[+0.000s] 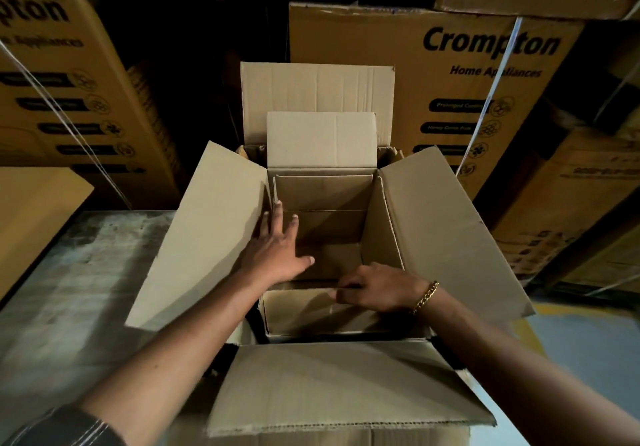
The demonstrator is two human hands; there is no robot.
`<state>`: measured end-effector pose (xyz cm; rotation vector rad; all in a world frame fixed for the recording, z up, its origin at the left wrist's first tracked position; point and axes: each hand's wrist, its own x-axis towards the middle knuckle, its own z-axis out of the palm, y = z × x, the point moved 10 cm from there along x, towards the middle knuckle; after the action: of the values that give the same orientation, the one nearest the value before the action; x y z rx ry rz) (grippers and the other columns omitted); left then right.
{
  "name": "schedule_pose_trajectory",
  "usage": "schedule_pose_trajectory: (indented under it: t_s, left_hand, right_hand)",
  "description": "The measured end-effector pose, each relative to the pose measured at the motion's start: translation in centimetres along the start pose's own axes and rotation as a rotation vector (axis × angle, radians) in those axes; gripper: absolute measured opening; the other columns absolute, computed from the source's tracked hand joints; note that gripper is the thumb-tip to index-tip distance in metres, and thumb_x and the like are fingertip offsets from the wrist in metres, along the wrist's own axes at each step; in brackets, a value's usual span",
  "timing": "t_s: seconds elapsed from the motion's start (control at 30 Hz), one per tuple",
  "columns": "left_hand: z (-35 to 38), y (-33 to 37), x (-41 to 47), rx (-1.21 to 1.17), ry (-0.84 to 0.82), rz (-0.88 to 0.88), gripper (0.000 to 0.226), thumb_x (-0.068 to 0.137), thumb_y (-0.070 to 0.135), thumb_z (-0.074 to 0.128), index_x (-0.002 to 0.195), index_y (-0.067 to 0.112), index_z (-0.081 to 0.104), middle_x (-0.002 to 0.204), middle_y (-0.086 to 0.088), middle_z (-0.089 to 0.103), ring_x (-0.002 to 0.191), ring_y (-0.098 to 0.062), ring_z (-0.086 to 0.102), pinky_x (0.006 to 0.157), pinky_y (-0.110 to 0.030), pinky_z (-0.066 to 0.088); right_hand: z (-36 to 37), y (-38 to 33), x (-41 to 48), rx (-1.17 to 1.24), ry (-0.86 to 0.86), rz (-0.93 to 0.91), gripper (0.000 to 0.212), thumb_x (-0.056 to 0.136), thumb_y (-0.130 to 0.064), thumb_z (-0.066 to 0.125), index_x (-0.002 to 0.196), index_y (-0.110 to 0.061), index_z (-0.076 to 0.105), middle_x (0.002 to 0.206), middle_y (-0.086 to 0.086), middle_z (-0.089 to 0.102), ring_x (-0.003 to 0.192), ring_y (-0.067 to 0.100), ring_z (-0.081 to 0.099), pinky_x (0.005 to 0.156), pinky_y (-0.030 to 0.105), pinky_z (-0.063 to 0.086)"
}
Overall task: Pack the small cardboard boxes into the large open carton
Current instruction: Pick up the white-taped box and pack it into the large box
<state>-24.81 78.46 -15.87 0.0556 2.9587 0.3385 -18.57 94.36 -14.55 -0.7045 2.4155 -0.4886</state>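
Inside the large open carton (346, 393), whose four flaps are spread outward, a small cardboard box (322, 140) sits with its own top open and its far flap upright. My left hand (277, 248) is flat, fingers straight and spread, pressing against the box's left side where it meets the carton's left flap. My right hand (377, 288), with a gold chain bracelet (426, 296) at the wrist, curls its fingers over the upper edge of the box's near flap and grips it. A dull metal surface (86, 272) lies to the carton's left, and printed Crompton cartons (450, 74) are stacked behind it.
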Motion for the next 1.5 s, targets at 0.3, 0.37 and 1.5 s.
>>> schedule_pose_trajectory:
  t_s: [0.3, 0.37, 1.5]
  left_hand:
    - [0.9, 0.3, -6.0, -0.027, -0.007, -0.059, 0.094, 0.091, 0.063, 0.056, 0.161, 0.027, 0.004, 0.159, -0.003, -0.038, 0.153, -0.033, -0.008, 0.116, -0.053, 0.028]
    - [1.3, 0.3, -6.7, -0.044, -0.047, -0.058, 0.097, 0.09, 0.063, 0.058, 0.161, 0.028, 0.001, 0.156, -0.002, -0.043, 0.153, -0.032, -0.009, 0.117, -0.053, 0.028]
    - [-2.3, -0.6, -6.4, -0.093, 0.099, 0.058, 0.086, 0.084, 0.081, 0.01, 0.159, 0.038, 0.005, 0.161, 0.007, -0.033, 0.153, -0.028, -0.01, 0.119, -0.054, 0.015]
  right_hand:
    - [1.3, -0.5, -1.4, 0.026, 0.023, 0.0, 0.051, 0.102, -0.059, 0.037, 0.059, -0.042, 0.059, 0.062, -0.012, 0.046, 0.059, 0.003, 0.043, 0.056, 0.024, 0.031]
    - [1.8, -0.4, -1.6, 0.004, 0.015, -0.006, 0.048, 0.101, -0.061, 0.036, 0.063, -0.036, 0.051, 0.062, -0.012, 0.046, 0.062, 0.005, 0.045, 0.059, 0.025, 0.034]
    - [-2.6, 1.1, -3.0, 0.012, 0.265, 0.001, 0.06, 0.098, -0.062, 0.041, 0.149, -0.03, 0.04, 0.153, -0.002, 0.041, 0.132, 0.019, 0.046, 0.104, 0.039, 0.041]
